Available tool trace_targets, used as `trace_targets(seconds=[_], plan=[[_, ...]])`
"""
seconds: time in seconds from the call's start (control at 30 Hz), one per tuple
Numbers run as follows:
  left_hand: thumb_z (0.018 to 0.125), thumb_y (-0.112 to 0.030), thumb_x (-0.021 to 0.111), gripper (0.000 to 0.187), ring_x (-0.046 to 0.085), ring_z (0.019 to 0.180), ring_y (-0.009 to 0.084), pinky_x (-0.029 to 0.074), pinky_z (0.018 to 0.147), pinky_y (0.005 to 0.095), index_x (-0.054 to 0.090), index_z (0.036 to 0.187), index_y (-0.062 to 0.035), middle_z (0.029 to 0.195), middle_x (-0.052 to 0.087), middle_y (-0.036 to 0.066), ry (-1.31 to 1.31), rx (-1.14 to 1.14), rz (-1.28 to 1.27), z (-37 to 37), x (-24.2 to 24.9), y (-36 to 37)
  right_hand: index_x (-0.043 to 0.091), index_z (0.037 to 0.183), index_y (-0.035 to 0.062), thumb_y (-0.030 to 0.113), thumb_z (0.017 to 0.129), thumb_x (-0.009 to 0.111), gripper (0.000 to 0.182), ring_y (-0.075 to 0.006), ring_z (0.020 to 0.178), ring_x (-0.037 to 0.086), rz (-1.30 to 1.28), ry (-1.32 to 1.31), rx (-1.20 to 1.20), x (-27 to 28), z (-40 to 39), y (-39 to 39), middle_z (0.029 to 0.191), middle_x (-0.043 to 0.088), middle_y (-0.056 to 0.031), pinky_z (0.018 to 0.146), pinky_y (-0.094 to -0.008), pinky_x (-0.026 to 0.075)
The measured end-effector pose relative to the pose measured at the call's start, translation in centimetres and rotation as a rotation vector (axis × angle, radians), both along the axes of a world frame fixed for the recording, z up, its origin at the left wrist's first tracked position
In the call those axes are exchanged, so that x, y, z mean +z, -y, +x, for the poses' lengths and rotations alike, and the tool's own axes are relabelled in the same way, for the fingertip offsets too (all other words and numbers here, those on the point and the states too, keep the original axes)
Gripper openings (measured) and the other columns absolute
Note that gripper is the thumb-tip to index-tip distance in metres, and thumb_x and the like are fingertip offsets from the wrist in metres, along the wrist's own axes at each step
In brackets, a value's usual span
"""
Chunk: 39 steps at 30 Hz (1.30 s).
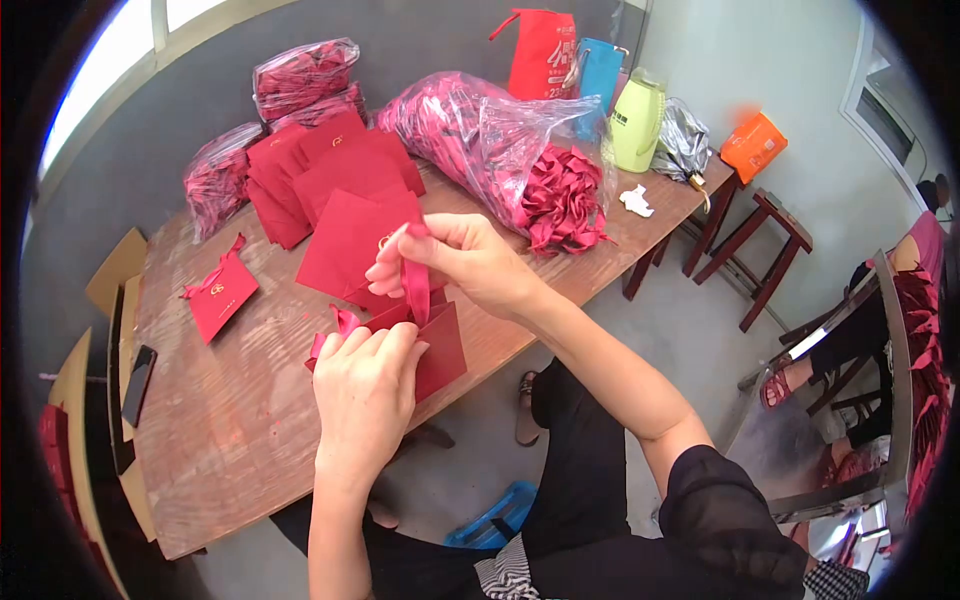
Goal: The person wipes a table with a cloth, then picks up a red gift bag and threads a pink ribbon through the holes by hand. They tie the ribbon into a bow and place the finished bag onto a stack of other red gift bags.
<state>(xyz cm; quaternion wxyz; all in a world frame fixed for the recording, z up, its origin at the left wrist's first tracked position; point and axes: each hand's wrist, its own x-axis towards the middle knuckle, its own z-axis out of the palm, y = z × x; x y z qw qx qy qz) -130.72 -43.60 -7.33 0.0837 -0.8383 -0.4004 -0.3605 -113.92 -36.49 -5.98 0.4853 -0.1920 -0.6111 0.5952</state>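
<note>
A dark red paper gift bag (442, 355) is in front of me at the table's near edge. My left hand (365, 385) is closed at the bag's top edge, its fingers bent over the rim. Above it, my right hand (465, 262) pinches a red satin ribbon (416, 292), which runs down to the bag's opening. A small pale tip shows at the right fingertips; I cannot make out what it is. Flat red bags (350, 245) lie just beyond my hands. To the left lies a finished-looking red bag (222, 300) with a ribbon bow and gold print.
On the wooden table (230, 440), a large clear bag of ribbons (565, 195) lies at the back, with plastic-wrapped bundles (305, 80) to its left. A green kettle (637, 125) stands far right. A phone (140, 385) rests at left. A stool (765, 240) and a seated person are at right.
</note>
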Motion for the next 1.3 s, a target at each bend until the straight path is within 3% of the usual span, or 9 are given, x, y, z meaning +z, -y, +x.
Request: trace_targets(seconds=[0.47, 0.77, 0.83, 0.93, 0.97, 1.0, 1.07, 1.2, 1.3], plan=[[0.078, -0.004, 0.06, 0.007, 0.054, 0.065, 0.0244, 0.038, 0.063, 0.0367, 0.06, 0.085, -0.0036, 0.067, 0.058, 0.008, 0.03, -0.029, -0.009, 0.2, 0.1, 0.2, 0.055, 0.103, -0.0052, 0.022, 0.098, 0.046, 0.029, -0.0312, 0.091, 0.066, -0.125, -0.153, 0.054, -0.2, -0.3, -0.3, 0.097, 0.065, -0.0214, 0.081, -0.039, 0.056], [0.076, -0.001, 0.057, 0.016, 0.056, 0.07, 0.0332, 0.039, 0.065, 0.0422, 0.06, 0.091, -0.0027, 0.071, 0.058, 0.014, 0.0, -0.011, -0.008, 0.0, 0.1, 0.1, 0.054, 0.103, -0.0064, 0.028, 0.097, 0.047, 0.035, -0.0321, 0.089, 0.066, -0.214, -0.264, 0.133, -1.7, -0.7, -1.2, 0.095, 0.065, -0.023, 0.08, -0.0417, 0.055], [0.077, -0.001, 0.055, 0.02, 0.056, 0.076, 0.0354, 0.041, 0.07, 0.0431, 0.061, 0.096, -0.0026, 0.08, 0.06, 0.017, -0.005, -0.02, -0.057, -0.3, -0.5, -0.2, 0.056, 0.099, -0.0051, 0.031, 0.097, 0.048, 0.037, -0.0247, 0.078, 0.067, -0.17, -0.186, 0.06, -1.9, -0.9, -0.6, 0.088, 0.066, -0.0182, 0.072, -0.035, 0.055], [0.082, -0.003, 0.052, 0.022, 0.057, 0.086, 0.0368, 0.041, 0.079, 0.0448, 0.06, 0.102, -0.0001, 0.09, 0.062, 0.019, -0.02, -0.03, -0.053, -1.4, -1.9, -1.2, 0.067, 0.088, -0.0014, 0.025, 0.097, 0.049, 0.033, -0.0151, 0.079, 0.063, 0.178, 0.066, 0.002, -2.8, -0.4, -0.2, 0.085, 0.068, -0.0086, 0.077, -0.0318, 0.05], [0.087, -0.004, 0.049, 0.021, 0.057, 0.09, 0.0374, 0.042, 0.08, 0.0422, 0.059, 0.105, 0.0013, 0.099, 0.063, 0.019, -0.049, -0.05, -0.078, -2.1, -2.5, -2.0, 0.069, 0.082, 0.0009, 0.021, 0.095, 0.05, 0.031, -0.0128, 0.078, 0.06, 0.15, 0.129, -0.06, -2.9, -0.5, 0.3, 0.082, 0.068, -0.0049, 0.076, -0.0301, 0.048], [0.087, -0.001, 0.047, 0.025, 0.055, 0.096, 0.0366, 0.041, 0.087, 0.0416, 0.059, 0.108, 0.0019, 0.102, 0.062, 0.019, -0.043, -0.025, -0.171, -1.9, -1.9, -1.6, 0.07, 0.082, 0.001, 0.019, 0.093, 0.05, 0.028, -0.0127, 0.075, 0.059, 0.176, 0.093, -0.093, -3.2, -0.8, 0.6, 0.079, 0.067, -0.0051, 0.073, -0.03, 0.048], [0.092, -0.012, 0.053, 0.022, 0.061, 0.078, 0.035, 0.048, 0.064, 0.0395, 0.059, 0.11, -0.0025, 0.092, 0.064, 0.019, -0.195, -0.021, -0.057, -1.0, 0.6, -0.2, 0.067, 0.071, -0.0022, 0.017, 0.091, 0.05, 0.033, -0.0149, 0.064, 0.058, 0.2, 0.095, -0.253, -3.7, -1.6, 0.6, 0.065, 0.064, -0.0084, 0.064, -0.0333, 0.046], [0.092, -0.007, 0.05, 0.024, 0.059, 0.09, 0.0361, 0.047, 0.076, 0.0411, 0.059, 0.113, -0.0011, 0.101, 0.061, 0.023, -0.158, -0.095, -0.157, -2.1, 1.6, 0.0, 0.062, 0.065, -0.0045, 0.016, 0.094, 0.047, 0.038, -0.0201, 0.059, 0.059, 0.26, 0.082, -0.503, -4.2, -3.3, 1.7, 0.061, 0.061, -0.0151, 0.058, -0.0344, 0.046], [0.093, -0.007, 0.048, 0.029, 0.056, 0.1, 0.0358, 0.045, 0.085, 0.0413, 0.057, 0.121, -0.0035, 0.113, 0.056, 0.023, -0.132, -0.183, -0.221, -3.8, 2.2, 0.0, 0.06, 0.072, -0.0017, 0.012, 0.092, 0.045, 0.028, -0.0282, 0.062, 0.06, 0.473, 0.178, -0.654, -4.5, -4.7, 1.3, 0.066, 0.06, -0.0163, 0.059, -0.0389, 0.047]])
